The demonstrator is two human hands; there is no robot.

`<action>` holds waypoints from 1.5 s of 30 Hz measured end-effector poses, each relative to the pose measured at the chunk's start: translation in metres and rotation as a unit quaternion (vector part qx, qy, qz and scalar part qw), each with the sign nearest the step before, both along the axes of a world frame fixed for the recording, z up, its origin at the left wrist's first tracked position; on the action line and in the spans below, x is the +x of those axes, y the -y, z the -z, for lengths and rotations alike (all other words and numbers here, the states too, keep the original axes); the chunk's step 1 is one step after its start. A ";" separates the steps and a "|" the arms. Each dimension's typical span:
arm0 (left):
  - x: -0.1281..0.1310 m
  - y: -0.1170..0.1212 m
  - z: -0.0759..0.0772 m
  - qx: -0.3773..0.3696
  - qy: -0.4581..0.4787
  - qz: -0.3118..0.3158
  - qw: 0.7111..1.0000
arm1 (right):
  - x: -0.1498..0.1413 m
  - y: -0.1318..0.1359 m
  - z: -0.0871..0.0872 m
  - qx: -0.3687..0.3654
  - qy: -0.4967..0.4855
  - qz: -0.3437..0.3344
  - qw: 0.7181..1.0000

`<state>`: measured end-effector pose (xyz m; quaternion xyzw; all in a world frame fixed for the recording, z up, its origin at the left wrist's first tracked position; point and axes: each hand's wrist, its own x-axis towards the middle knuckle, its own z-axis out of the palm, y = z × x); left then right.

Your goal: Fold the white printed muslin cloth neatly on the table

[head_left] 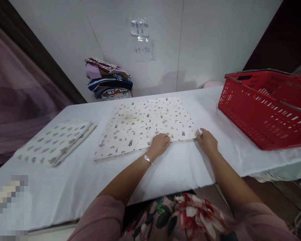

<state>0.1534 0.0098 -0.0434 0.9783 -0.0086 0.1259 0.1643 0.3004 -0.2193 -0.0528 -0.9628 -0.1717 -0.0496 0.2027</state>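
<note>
A folded white cloth [142,124] with small printed figures lies flat on the white-covered table in front of me. My left hand [160,144] is at the middle of its near edge, palm down, its fingers bent together over the edge with the thumb close by. At the near right corner, my right hand [207,141] is closed in a pinch on the cloth; a small pale bit shows at its fingertips. To the left lies another folded cloth [52,142], white with grey-green cloud-like shapes, apart from both hands.
A red plastic basket [253,117] with metal handles stands at the table's right side. Behind the table's far edge rises a pile of folded fabrics [109,80] against the wall. Handwritten paper signs [142,50] hang there. A sheer mauve curtain [20,90] hangs at left.
</note>
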 end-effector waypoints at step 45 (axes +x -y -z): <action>-0.048 -0.094 0.005 -0.010 -0.054 -0.205 0.977 | 0.019 -0.136 0.012 0.018 0.006 -0.443 0.896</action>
